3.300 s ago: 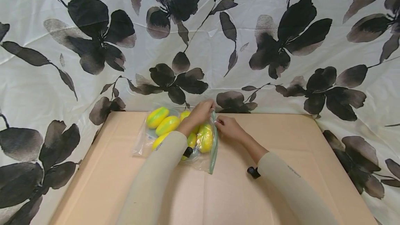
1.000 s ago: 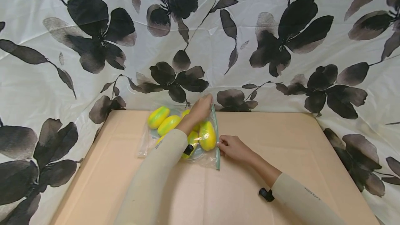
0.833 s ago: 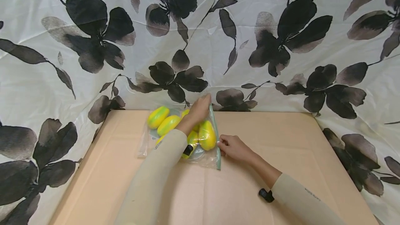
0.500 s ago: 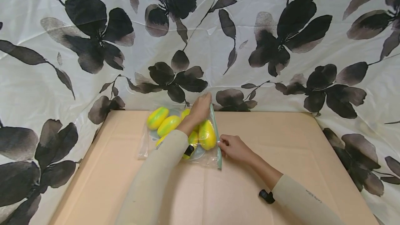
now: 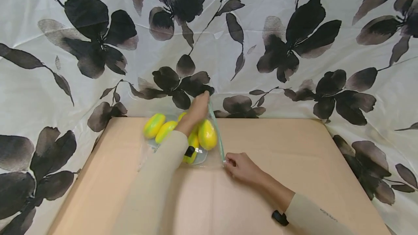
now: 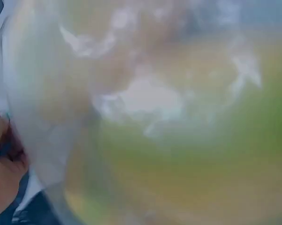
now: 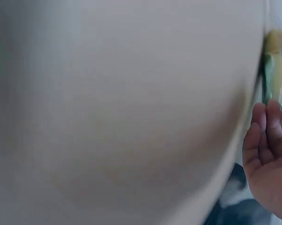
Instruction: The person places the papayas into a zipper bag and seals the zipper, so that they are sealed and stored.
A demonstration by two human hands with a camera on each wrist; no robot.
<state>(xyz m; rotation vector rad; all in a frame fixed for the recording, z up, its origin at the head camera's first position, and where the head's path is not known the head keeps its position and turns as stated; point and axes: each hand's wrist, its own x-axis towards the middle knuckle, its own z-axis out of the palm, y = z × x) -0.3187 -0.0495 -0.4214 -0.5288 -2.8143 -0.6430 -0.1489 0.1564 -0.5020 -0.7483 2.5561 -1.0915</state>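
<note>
A clear zip bag (image 5: 213,158) with a green closure strip (image 5: 218,133) down its right side lies over the far part of the tabletop. Several yellow-green, mango-like fruits (image 5: 207,134) fill it, some hidden by my left arm. At the strip's far end my left hand (image 5: 198,108) grips the bag's corner. My right hand (image 5: 242,168) pinches the strip's near end, where a small white bit shows by the fingertips. Blurred fruit (image 6: 201,178) behind shiny plastic fills the left wrist view. Curled fingers of the right hand (image 7: 272,159) show at the right wrist view's edge.
The bag lies on a tan, cardboard-like tabletop (image 5: 277,144). Behind and around it hangs a white cloth (image 5: 235,86) with dark flower prints. A round pale piece (image 5: 200,157) shows under the fruits inside the bag. A small black camera (image 5: 279,218) sits at my right wrist.
My right hand has slid along the green strip from near its far end to its near end. My left hand has moved slightly up and left, pulling the bag's far corner with it.
</note>
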